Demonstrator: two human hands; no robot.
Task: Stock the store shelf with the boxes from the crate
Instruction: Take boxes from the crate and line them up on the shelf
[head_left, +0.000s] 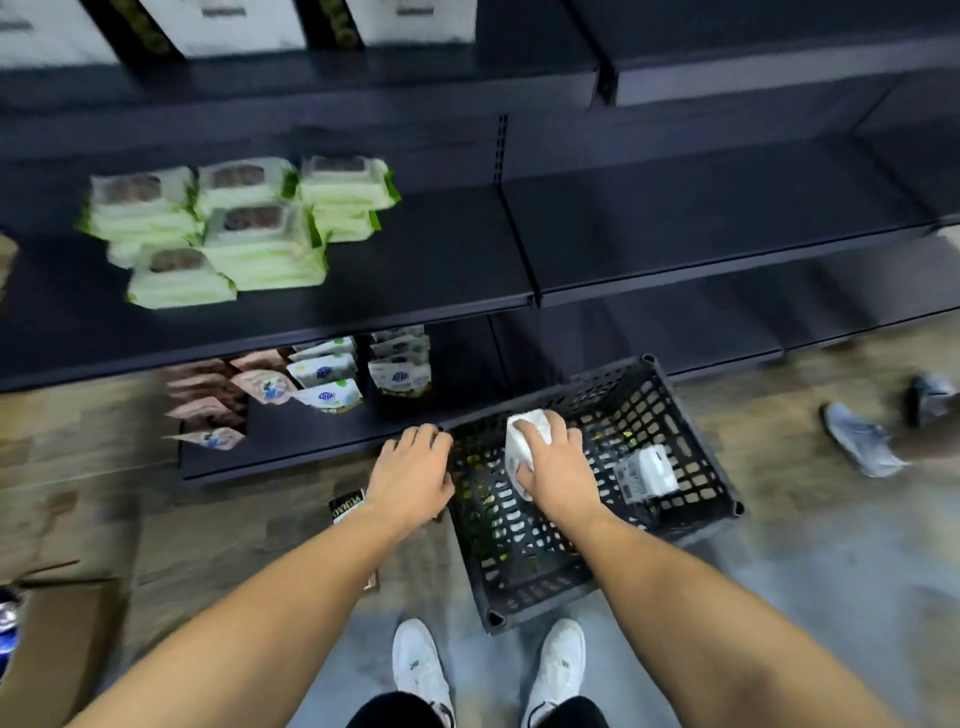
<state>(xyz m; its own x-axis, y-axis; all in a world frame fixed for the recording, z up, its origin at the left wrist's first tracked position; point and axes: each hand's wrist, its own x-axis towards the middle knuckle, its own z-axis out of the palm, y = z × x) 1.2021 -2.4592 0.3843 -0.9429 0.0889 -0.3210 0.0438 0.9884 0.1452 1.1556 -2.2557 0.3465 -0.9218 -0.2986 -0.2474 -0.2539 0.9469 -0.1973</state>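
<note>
Item: crate (524, 584). Black plastic, lattice walls and bottom, sitting on the floor (810, 561) in front of the dark shelf (426, 270), just ahead of the person's white shoes (421, 670).

Item: white box (524, 431). Being held inside the crate near its far left part. The right hand (553, 467) is wrapping over it from above, fingers curling round the top and thumb pressing the near side.

Item: second box (647, 473). White with grey print, lying on the crate's bottom to the right, apart from the held one.

Item: left hand (413, 467). Resting at the crate's left rim by the far corner, fingers bending downward. Whether it is gripping the rim or only touching it cannot be told.

Item: green-and-white packs (234, 228). Sitting in stacks on the middle shelf, left section. The right section is showing bare board.

Item: pouches (332, 379). Standing in rows on the bottom shelf, pinkish ones at left, white ones at right.

Item: large white boxes (228, 26). Standing on the top shelf, blurred.

Item: dark packet (347, 505). Lying on the floor under the left wrist, lettering unreadable.

Item: cardboard carton (62, 639). Sitting at lower left, flaps open.

Item: grey shoes (860, 441). Another person's, showing at the right edge.
</note>
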